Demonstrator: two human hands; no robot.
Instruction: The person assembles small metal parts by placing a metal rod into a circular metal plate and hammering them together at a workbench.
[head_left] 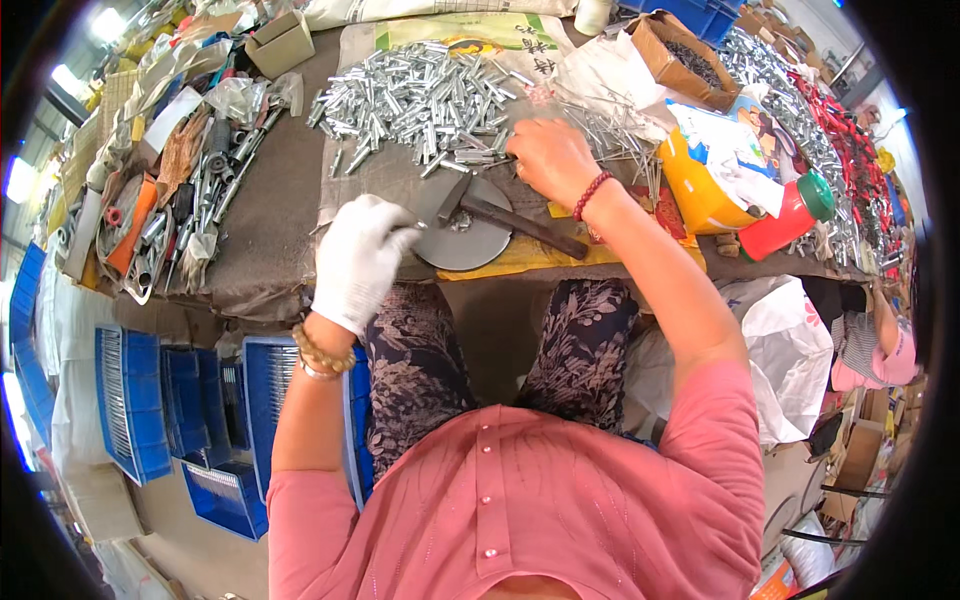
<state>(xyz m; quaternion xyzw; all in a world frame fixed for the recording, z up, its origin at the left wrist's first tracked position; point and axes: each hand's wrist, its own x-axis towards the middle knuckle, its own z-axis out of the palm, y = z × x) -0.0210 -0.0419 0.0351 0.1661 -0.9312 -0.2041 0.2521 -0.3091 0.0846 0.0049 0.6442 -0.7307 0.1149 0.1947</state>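
My left hand (358, 260), in a white glove, rests at the left rim of a round grey metal disc (465, 243) and pinches a thin metal piece against it. My right hand (548, 158) is bare, with a red bead bracelet, fingers curled over small metal parts at the near edge of a heap of short silver metal tubes (420, 100). A hammer (500, 212) with a dark head lies across the disc between the two hands. Thin metal pins (610, 135) are scattered right of the right hand.
A worn brown cloth covers the table (270, 220). Left lie assorted metal parts and tools (190, 200). An orange jug (700, 185) and a red bottle with green cap (785, 215) stand right. Blue crates (130, 400) sit below left. Another person (880, 345) sits at right.
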